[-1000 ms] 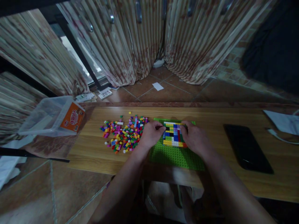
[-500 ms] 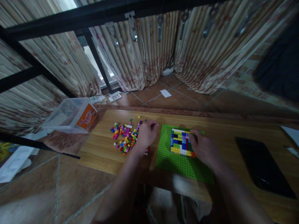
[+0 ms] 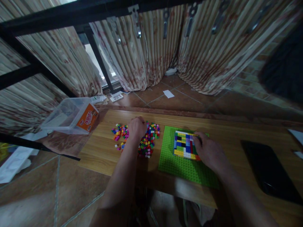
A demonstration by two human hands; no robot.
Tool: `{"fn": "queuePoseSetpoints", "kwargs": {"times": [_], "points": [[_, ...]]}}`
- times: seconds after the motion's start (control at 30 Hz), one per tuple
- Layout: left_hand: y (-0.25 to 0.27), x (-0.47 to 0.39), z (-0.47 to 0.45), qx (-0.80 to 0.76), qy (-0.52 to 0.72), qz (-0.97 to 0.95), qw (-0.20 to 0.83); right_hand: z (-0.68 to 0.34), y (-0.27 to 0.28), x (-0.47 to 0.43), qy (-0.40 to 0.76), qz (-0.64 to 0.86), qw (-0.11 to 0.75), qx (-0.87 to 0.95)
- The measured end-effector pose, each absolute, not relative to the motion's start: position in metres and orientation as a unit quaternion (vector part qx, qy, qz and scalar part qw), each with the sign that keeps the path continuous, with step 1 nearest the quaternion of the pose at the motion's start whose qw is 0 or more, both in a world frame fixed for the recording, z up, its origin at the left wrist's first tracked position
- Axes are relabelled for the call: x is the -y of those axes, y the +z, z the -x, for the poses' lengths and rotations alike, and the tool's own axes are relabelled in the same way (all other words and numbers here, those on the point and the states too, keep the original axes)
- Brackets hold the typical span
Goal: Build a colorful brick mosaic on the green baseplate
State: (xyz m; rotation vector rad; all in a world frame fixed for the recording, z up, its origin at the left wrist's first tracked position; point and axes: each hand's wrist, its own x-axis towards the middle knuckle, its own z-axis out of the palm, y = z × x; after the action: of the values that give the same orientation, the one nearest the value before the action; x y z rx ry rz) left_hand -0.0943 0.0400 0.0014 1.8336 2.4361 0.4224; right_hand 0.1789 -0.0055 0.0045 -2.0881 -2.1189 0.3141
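1. The brick block (image 3: 184,145) sits on the green board (image 3: 169,164), probably steadied by the right hand (image 3: 209,149) curled at its right edge; grip unclear.
2. Loose bricks (image 3: 149,142) lie left of the board, seemingly for easy reach.
3. Over them, the left hand (image 3: 136,128) bends down, fingertips hidden: cannot tell whether it grips.

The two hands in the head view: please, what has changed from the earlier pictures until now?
The left hand moved away from the left edge of the brick build, leftward to the loose bricks; whether it holds one is hidden. The camera view has also shifted. The right hand stayed at the build's right edge, and the build remains on the green baseplate.
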Motion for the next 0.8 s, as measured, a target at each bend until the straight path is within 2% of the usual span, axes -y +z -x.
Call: {"fn": "queuePoseSetpoints", "kwargs": {"times": [0.17, 0.3, 0.43, 0.6, 0.8], "points": [[0.01, -0.039, 0.094, -0.795, 0.122, -0.594, 0.035, -0.179, 0.004, 0.006, 0.106, 0.697, 0.081, 0.704], [0.022, -0.031, 0.091, -0.763, 0.226, -0.603, 0.06, -0.178, 0.007, 0.005, 0.123, 0.703, 0.079, 0.696], [0.019, -0.009, 0.061, -0.638, 0.355, -0.648, 0.216, -0.176, 0.011, 0.005, 0.134, 0.707, 0.08, 0.69], [0.001, 0.014, 0.018, -0.554, 0.374, -0.631, 0.394, -0.174, 0.015, 0.005, 0.137, 0.713, 0.078, 0.683], [-0.01, 0.007, 0.013, -0.561, 0.38, -0.598, 0.427, -0.174, 0.015, 0.005, 0.145, 0.711, 0.082, 0.684]]}}
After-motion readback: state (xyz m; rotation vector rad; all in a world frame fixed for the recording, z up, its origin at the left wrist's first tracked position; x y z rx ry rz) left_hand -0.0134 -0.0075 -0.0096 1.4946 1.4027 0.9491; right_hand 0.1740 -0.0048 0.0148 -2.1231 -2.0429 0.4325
